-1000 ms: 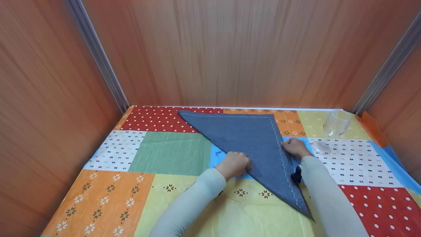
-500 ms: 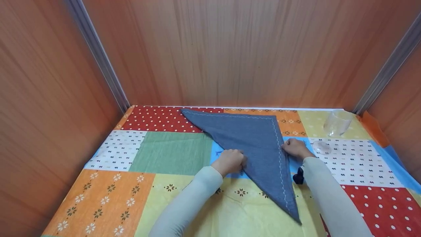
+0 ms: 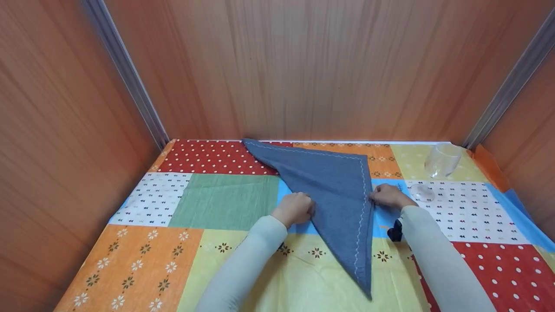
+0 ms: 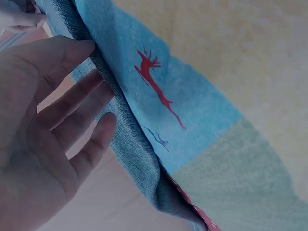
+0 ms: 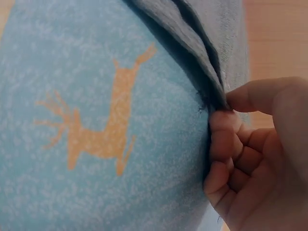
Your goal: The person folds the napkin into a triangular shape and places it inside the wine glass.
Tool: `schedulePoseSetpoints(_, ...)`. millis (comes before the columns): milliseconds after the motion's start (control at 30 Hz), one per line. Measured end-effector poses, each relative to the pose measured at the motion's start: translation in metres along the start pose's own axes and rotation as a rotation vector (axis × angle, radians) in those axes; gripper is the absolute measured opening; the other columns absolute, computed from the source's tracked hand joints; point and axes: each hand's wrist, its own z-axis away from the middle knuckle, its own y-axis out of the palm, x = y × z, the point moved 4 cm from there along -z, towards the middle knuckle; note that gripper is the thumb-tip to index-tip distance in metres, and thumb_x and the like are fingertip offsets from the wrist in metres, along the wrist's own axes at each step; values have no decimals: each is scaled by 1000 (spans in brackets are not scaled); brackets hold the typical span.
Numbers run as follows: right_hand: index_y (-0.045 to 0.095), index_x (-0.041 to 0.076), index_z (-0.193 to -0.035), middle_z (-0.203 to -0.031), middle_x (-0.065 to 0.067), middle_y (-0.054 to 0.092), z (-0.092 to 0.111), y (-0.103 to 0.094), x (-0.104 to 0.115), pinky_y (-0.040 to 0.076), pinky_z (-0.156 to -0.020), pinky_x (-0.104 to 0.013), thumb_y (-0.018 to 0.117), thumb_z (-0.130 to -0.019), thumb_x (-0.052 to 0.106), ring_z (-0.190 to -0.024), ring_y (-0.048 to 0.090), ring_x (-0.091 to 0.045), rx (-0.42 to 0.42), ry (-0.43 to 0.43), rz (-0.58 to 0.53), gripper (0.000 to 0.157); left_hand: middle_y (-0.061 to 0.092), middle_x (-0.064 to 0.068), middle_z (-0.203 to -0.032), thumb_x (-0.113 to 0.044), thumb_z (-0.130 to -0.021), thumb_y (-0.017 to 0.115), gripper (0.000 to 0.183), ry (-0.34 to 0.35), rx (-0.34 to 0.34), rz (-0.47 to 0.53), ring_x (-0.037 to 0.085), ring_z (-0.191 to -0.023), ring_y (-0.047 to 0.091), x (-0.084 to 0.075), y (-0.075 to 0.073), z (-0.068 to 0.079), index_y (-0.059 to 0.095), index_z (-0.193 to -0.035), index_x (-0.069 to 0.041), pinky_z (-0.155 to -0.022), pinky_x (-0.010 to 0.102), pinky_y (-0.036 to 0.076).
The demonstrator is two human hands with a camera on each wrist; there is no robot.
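Currently, my left grip (image 3: 295, 209) has thumb and finger together on the long folded edge of a grey-blue cloth (image 3: 336, 190), the other fingers loosely bent beside the fabric. My right grip (image 3: 390, 197) is pinched on the cloth's right side, thumb against forefinger with the layered edges between them, the remaining fingers curled in toward my palm. The cloth lies between my two grips on the patchwork-covered counter (image 3: 230, 268), folded into a rough triangle: one corner points far left over the red dotted patch (image 3: 204, 156), another toward me over the yellow patch (image 3: 303, 277). Pale zigzag stitching (image 3: 362, 190) follows its far and right borders. The counter's print by my fingers is pictures: a red deer (image 4: 156, 89) and a small blue figure (image 4: 156, 139) on the left, an orange deer (image 5: 96, 142) on the right. Farther right is a clear stemmed glass (image 3: 442, 161).
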Motion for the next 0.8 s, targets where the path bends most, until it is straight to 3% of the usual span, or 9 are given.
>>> schedulePoseSetpoints(267, 61, 7, -68, -64, -3, 60, 3, 2, 3, 42, -55, -29, 56, -100, 20, -54, 48, -13, 101, -36, -34, 36, 67, 2, -81, -12, -91, 71, 10, -20, -42, 59, 14, -66, 59, 14, -2, 3, 72, -80, -11, -60, 31, 51)
schedulePoseSetpoints(467, 65, 4, -71, -64, -3, 61, 5, 3, 5, 45, -55, -29, 57, -100, 20, -55, 52, -13, 106, -20, -33, 35, 69, 3, -84, -13, -90, 71, 7, -22, -35, 52, 16, -70, 63, 18, -1, 3, 74, -84, -10, -65, 33, 54)
schedulePoseSetpoints(633, 65, 4, -72, -64, -2, 61, 8, 8, 11, 46, -55, -26, 60, -100, 22, -55, 52, -11, 160, -16, -58, 33, 69, 4, -84, -12, -91, 71, 6, -81, -15, 56, 17, -71, 61, 29, 0, 3, 74, -87, -9, -68, 34, 55)
schedulePoseSetpoints(800, 68, 2, -72, -62, -2, 63, 13, 13, 17, 48, -54, -24, 65, -98, 23, -52, 54, -8, 234, -21, -95, 33, 63, 5, -77, -8, -91, 68, 11, -117, -28, 50, 17, -64, 53, 40, 0, 2, 69, -81, -6, -61, 34, 49)
